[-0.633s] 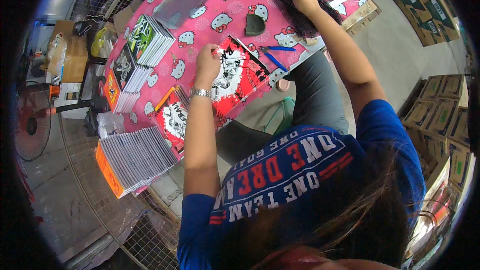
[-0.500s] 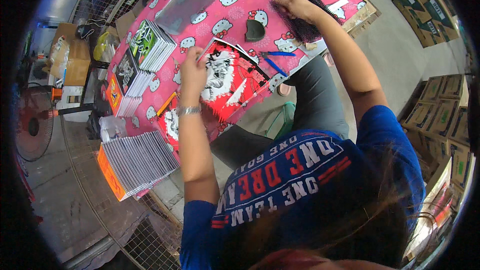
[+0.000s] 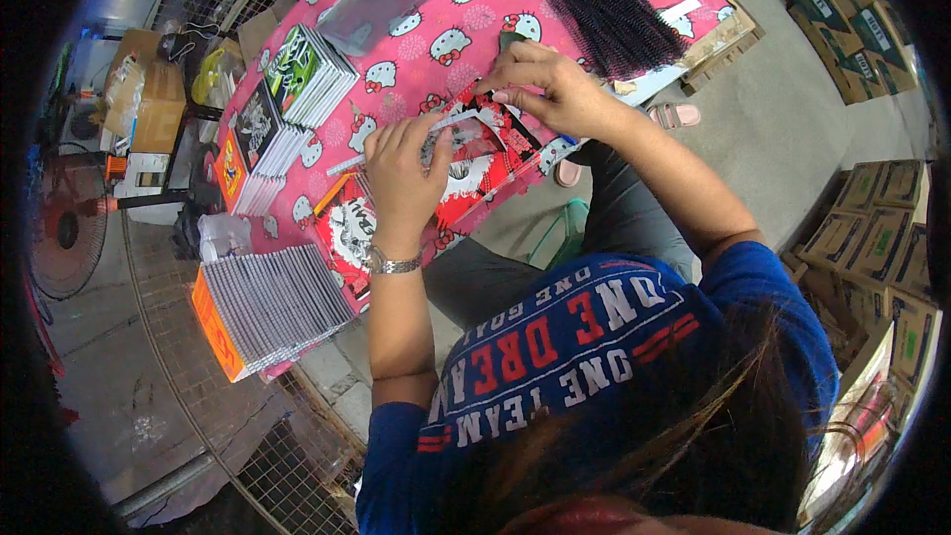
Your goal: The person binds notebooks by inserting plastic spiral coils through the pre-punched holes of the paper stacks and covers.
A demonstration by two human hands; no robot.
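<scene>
My left hand (image 3: 406, 168) grips a booklet held up with its pale page edge (image 3: 345, 164) showing; its cover is mostly hidden. At the far end of that edge, my right hand (image 3: 550, 89) has its fingertips pinched together. What lies in the pinch is too small to make out. Red, black and white booklets (image 3: 480, 173) lie below both hands, and another such booklet (image 3: 347, 228) sits by my left wrist. Beyond my right hand spreads a pile of black spiral coils (image 3: 619, 28). A dark green piece (image 3: 509, 41) peeks out behind its knuckles.
Stacked booklets (image 3: 307, 79) stand on the pink patterned tablecloth (image 3: 416, 69) at left, with a larger spiral-bound stack (image 3: 272, 312) nearer me. A clear plastic sheet (image 3: 391, 0) lies at the back. Cartons (image 3: 872, 218) and a fan (image 3: 69, 223) flank the table.
My right hand has come from the coil pile to the booklet's edge. My left hand has shifted right, tilting the booklet up. The dark green piece and the blue-handled pliers are now mostly covered.
</scene>
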